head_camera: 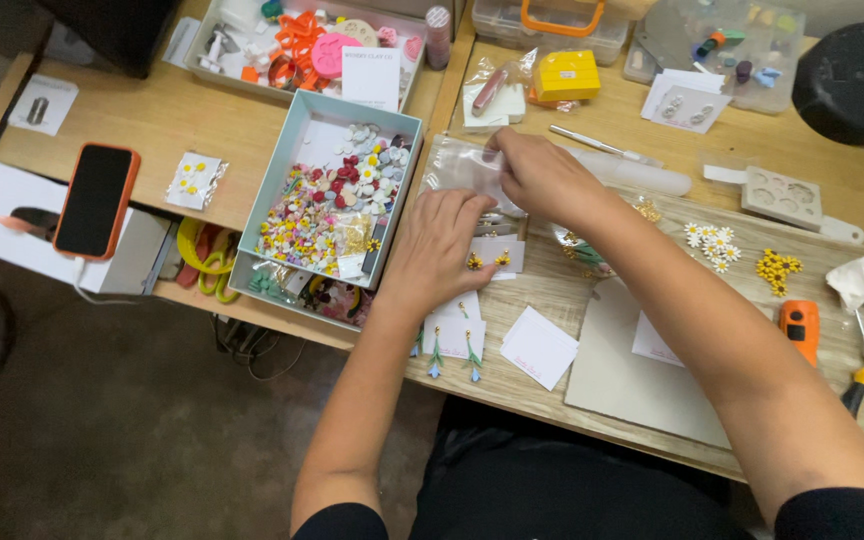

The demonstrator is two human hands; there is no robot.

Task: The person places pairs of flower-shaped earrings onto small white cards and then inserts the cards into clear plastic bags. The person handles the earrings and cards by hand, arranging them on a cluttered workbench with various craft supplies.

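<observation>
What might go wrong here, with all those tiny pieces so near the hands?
The left hand sits beside the open box of small flowers; a nudge might spill it. The right hand pinches a clear plastic bag, which may slip. The earring cards lie near the table edge and might fall.

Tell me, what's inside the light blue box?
The light blue box holds a heap of tiny flower pieces, white, yellow and red, plus a small clear bag. What lies under the heap is covered. The left hand rests beside it.
</observation>
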